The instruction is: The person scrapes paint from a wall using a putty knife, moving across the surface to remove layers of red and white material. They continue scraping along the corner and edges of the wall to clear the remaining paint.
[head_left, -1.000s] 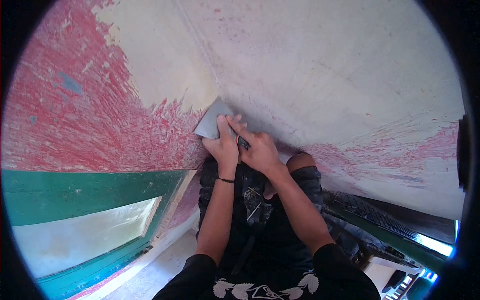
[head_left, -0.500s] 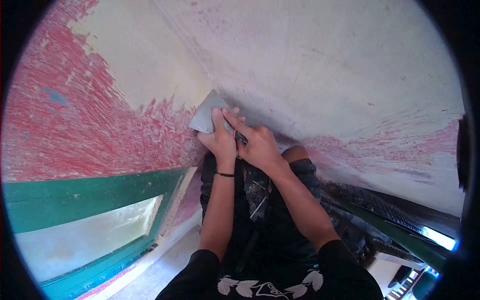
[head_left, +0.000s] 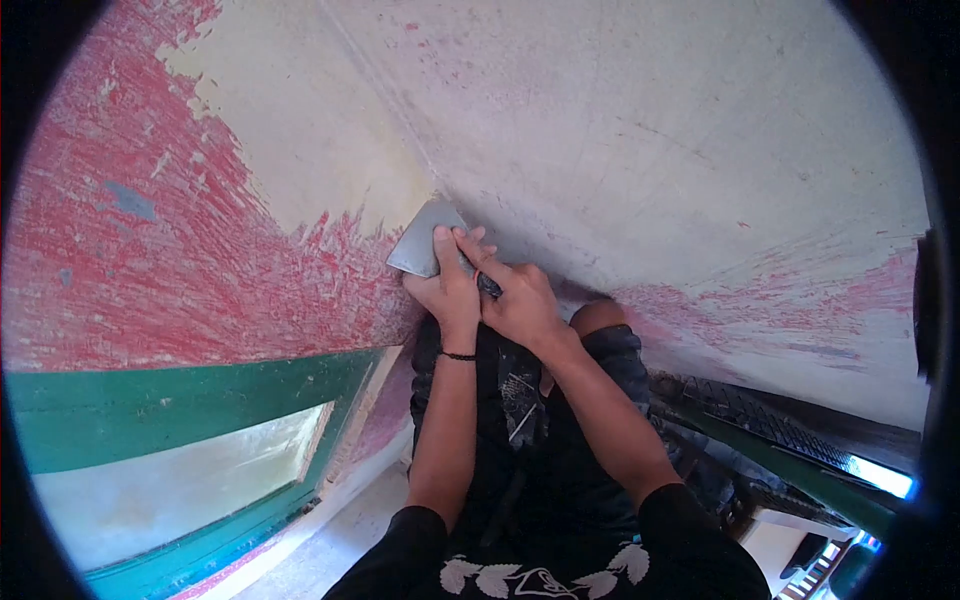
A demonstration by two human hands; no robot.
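A putty knife with a wide grey metal blade and a dark handle rests against the wall at the inner corner. Its blade lies over the edge where scratched red paint meets a cream patch. My left hand is closed on the blade, the thumb laid along its face. Gripping the dark handle, my right hand has its index finger stretched towards the blade. The other fingers of both hands are partly hidden behind the tool.
Scratched red wall spreads to the left, above a green window frame. A whitish wall rises on the right. Below the hands are my bent knees in dark trousers. A green rail and dark mesh run along the lower right.
The camera view has shifted slightly, so wall and window frame sit a little lower and further right. Both hands keep their hold on the putty knife, which stays near the corner.
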